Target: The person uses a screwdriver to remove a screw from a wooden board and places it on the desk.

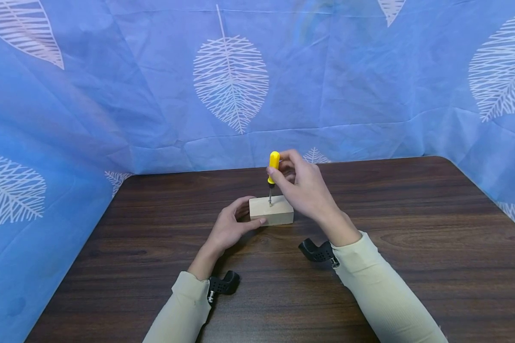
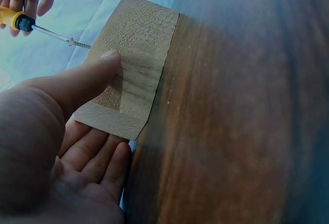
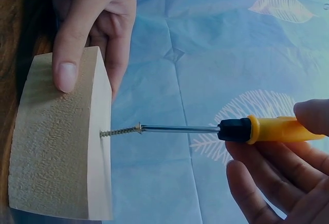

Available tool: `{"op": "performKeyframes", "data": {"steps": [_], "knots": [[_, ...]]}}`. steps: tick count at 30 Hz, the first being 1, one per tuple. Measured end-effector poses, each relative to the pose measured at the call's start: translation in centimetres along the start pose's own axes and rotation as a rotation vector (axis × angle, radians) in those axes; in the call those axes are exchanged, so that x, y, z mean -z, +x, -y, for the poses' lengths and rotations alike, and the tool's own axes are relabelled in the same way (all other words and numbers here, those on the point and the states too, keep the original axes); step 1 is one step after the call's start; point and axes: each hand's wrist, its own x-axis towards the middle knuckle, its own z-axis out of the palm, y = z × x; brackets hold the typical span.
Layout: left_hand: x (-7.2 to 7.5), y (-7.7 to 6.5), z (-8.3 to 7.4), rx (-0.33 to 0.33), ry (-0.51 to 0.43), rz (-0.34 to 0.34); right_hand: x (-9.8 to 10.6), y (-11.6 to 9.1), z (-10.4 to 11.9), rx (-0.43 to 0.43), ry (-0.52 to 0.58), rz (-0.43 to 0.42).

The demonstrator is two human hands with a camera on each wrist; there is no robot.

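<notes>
A pale wooden block [image 1: 271, 218] lies on the table, and a screw [image 3: 121, 131] stands partly sunk in its top face. My left hand [image 1: 231, 225] grips the block's left end, thumb on the near side and fingers behind. Upright over the screw is a screwdriver [image 1: 273, 167] with a yellow handle and black collar. Its metal shaft [image 3: 180, 129] meets the screw head in the right wrist view. My right hand [image 1: 306, 183] pinches the yellow handle between thumb and fingers. In the left wrist view, the left thumb [image 2: 97, 77] presses the block's side.
The dark wood-grain table [image 1: 412, 228] extends around the block on all sides. Behind it hangs a blue cloth [image 1: 154, 85] with white leaf patterns. Each sleeved wrist carries a black camera mount, one by the right cuff [image 1: 315, 251] and one by the left cuff [image 1: 225, 283].
</notes>
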Motion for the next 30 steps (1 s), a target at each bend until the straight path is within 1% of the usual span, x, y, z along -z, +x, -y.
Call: {"op": "performKeyframes", "data": {"steps": [4,14,25,30], "knots": [[0.0,0.0,-0.02,0.0,0.002,-0.001,-0.05,-0.03,-0.12,0.0,0.014,-0.007],[0.05,-0.06,-0.03,-0.003,-0.003,0.002,-0.08,0.04,-0.08,0.025,0.004,-0.011],[0.06,0.03,0.09,-0.001,0.004,-0.002,-0.07,-0.04,0.04,0.028,-0.049,-0.015],[0.07,0.05,0.09,-0.006,0.012,-0.001,-0.1,-0.01,0.21,0.042,-0.041,-0.022]]}}
